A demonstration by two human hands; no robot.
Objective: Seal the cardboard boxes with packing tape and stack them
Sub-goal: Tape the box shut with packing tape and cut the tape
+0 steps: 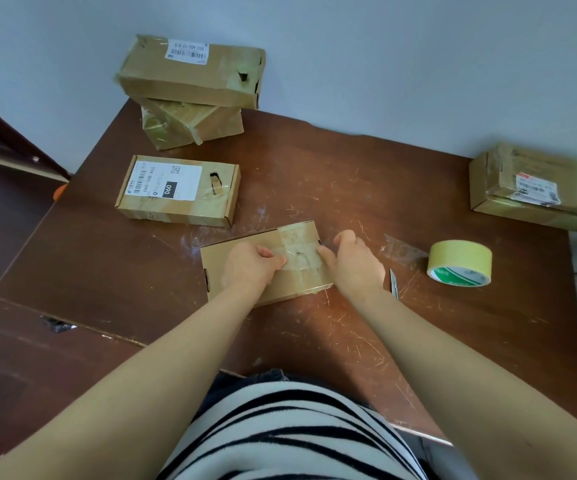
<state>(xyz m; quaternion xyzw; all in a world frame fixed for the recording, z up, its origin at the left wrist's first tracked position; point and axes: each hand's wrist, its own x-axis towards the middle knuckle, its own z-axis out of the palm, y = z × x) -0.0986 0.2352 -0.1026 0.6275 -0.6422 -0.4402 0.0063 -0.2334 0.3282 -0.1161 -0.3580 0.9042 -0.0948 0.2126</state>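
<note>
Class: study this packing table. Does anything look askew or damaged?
Yes. In the back stack, the top box lies crooked on the lower box, overhanging both sides, and has a torn hole near its right end. The table is scratched.

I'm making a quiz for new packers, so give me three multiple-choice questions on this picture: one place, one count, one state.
1. Where is the roll of packing tape? A. On top of a box. B. On the table, right of the right hand. C. On the floor.
2. How many cardboard boxes show? A. Five. B. Three. C. Seven.
3. The plain box that the left hand and right hand touch is: A. Wide open. B. Crushed flat. C. Closed, with a clear tape strip across its top.

B: the roll lies on the table beyond the right hand.
A: upper stacked box, lower stacked box, 060-labelled box, plain box, box at the right edge.
C: the strip crosses its shut lid.
</note>
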